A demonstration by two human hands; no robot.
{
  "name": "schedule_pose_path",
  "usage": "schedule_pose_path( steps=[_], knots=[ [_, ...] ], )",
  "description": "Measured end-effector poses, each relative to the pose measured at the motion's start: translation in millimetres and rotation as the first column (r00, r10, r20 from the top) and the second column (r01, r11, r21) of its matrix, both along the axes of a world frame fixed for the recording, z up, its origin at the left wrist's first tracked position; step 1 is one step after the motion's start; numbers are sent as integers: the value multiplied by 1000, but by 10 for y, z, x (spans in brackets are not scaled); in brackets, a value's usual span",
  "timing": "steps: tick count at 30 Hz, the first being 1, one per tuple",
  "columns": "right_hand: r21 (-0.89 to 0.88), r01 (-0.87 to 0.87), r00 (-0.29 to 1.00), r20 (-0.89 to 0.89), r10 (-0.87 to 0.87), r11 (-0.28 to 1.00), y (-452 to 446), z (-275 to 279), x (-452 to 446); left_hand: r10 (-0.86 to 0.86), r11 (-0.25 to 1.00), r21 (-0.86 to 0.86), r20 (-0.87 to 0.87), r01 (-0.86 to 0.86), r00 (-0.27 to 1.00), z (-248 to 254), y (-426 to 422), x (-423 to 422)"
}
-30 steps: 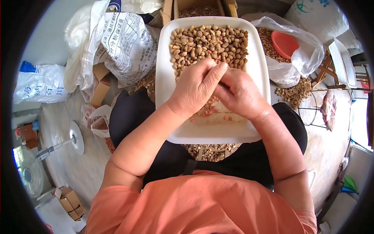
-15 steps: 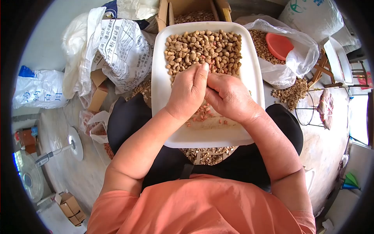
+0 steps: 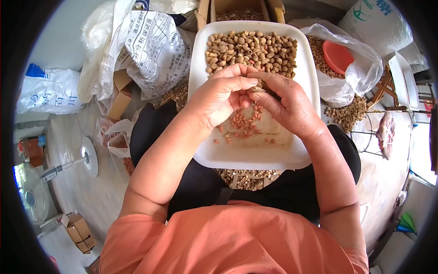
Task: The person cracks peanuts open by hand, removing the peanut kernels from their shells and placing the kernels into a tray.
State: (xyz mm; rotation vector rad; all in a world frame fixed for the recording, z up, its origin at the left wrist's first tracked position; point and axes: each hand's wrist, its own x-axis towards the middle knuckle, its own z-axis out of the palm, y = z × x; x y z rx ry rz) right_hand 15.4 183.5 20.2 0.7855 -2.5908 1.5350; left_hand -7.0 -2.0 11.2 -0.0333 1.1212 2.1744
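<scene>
a seated person's left hand [image 3: 223, 93] and right hand [image 3: 292, 102] meet over a white tray [image 3: 253, 160] on the lap. the right hand pinches brownish peanut shell [image 3: 262, 86] between thumb and fingers; the left hand curls against it, though whether it grips too cannot be told. whole peanuts [image 3: 251, 48] fill the tray's far end; reddish kernels [image 3: 244, 122] lie loose below the hands.

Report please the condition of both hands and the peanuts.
Right hand pinching peanut shell; left hand close against it. Shelled nuts loose in tray. No obstacle seen.
</scene>
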Motion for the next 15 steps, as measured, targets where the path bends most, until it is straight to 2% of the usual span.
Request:
schedule_pose_path(
  steps=[3, 6, 7, 8, 9, 10, 11, 12, 13, 14, 15],
  knots=[
    [-29, -22, 998, 60, 24, 999, -14, 28, -13, 44, 999, 17, -6, -44, 999, -54, -1, 8],
    [24, -3, 1000, 26, 2, 1000, -5, 26, -18, 90, 995, -31, -21, -91, 996, -31, 35, 26],
    [69, 2, 1000, 28, -4, 998, -29, 111, 5, 91, 996, -18, -43, -92, 995, -53, 51, 43],
    [120, 40, 999, -11, -39, 992, -47, 68, 13, 73, 993, -79, -114, -83, 991, -97, 54, 30],
    [177, 8, 999, 35, -14, 984, -56, 151, 13, 62, 997, -28, -96, -65, 993, -111, 64, 52],
    [228, 16, 997, 66, -32, 973, -49, 132, 30, 96, 992, -62, -164, -108, 982, -91, 78, 81],
    [110, 24, 998, 51, -30, 994, -124, 124, 45, 48, 995, -83, -170, -63, 984, -117, 43, 60],
    [100, 36, 985, 165, -52, 994, -164, 161, 68, 82, 996, 39, -114, -79, 990, -177, 68, 76],
    [177, -3, 986, 166, -27, 984, -109, 118, 68, 78, 993, -81, -132, -89, 988, -167, 95, 75],
    [225, -22, 1000, 4, 21, 974, -48, -8, 67, 105, 990, -85, -121, -116, 987, -225, 131, 77],
    [255, -22, 998, 69, 5, 967, -120, 41, 91, 113, 984, -130, -104, -126, 988, -327, 172, 24]
  ],
)
